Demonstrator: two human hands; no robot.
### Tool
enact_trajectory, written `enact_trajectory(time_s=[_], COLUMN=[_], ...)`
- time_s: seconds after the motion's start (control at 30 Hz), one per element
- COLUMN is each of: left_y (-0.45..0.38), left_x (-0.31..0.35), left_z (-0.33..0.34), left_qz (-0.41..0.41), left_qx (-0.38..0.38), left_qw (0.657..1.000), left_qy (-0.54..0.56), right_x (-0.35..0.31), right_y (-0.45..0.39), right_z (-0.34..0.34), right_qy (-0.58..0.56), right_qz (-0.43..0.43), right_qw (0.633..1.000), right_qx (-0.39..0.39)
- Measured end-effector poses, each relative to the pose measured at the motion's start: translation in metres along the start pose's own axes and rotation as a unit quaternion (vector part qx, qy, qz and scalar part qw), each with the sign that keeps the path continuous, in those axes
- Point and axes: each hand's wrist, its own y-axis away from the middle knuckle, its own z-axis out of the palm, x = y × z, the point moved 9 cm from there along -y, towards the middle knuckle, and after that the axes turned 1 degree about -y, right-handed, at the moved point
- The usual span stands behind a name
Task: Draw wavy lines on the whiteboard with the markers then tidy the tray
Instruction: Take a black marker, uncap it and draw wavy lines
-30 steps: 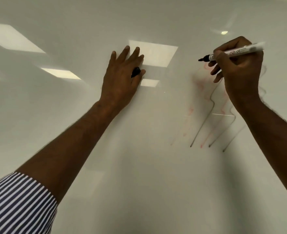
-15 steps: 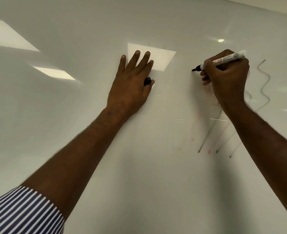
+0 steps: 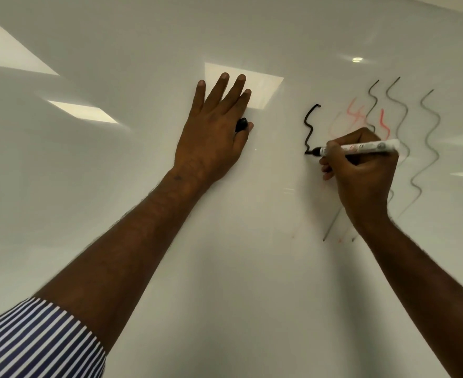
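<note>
The whiteboard (image 3: pixel 143 50) fills the view. My right hand (image 3: pixel 361 175) grips a white marker (image 3: pixel 361 147) with a black tip, which touches the board at the lower end of a fresh black wavy line (image 3: pixel 309 126). My left hand (image 3: pixel 214 132) rests flat on the board with its fingers straight, and its thumb pinches the black marker cap (image 3: pixel 241 124) against the side of the hand. To the right of the fresh line are faint grey wavy lines (image 3: pixel 429 137) and smudged red marks (image 3: pixel 358 115), partly hidden behind my right hand.
Ceiling lights reflect off the glossy board as bright patches at the left (image 3: pixel 12 50) and above my left hand (image 3: pixel 263 83). A striped sleeve (image 3: pixel 34 342) covers my left upper arm. No tray is in view.
My right hand has moved down the board with the marker and drawn a black wavy line. The view has shifted, so more of the grey lines show. My left hand stays flat on the board.
</note>
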Motion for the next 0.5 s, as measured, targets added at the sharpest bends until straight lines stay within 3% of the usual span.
enact_trajectory(time_s=[0.23, 0.5], left_y=[0.0, 0.001], left_x=[0.0, 0.0], left_z=[-0.001, 0.0], left_qz=[0.001, 0.002], left_qx=[0.001, 0.001], left_qw=[1.0, 1.0], left_qy=[0.002, 0.003], right_x=[0.009, 0.003], right_y=[0.046, 0.154], right_z=[-0.004, 0.035], right_qy=[-0.014, 0.014], right_qz=[0.022, 0.002], right_qw=[1.0, 0.983], right_qx=[0.004, -0.185])
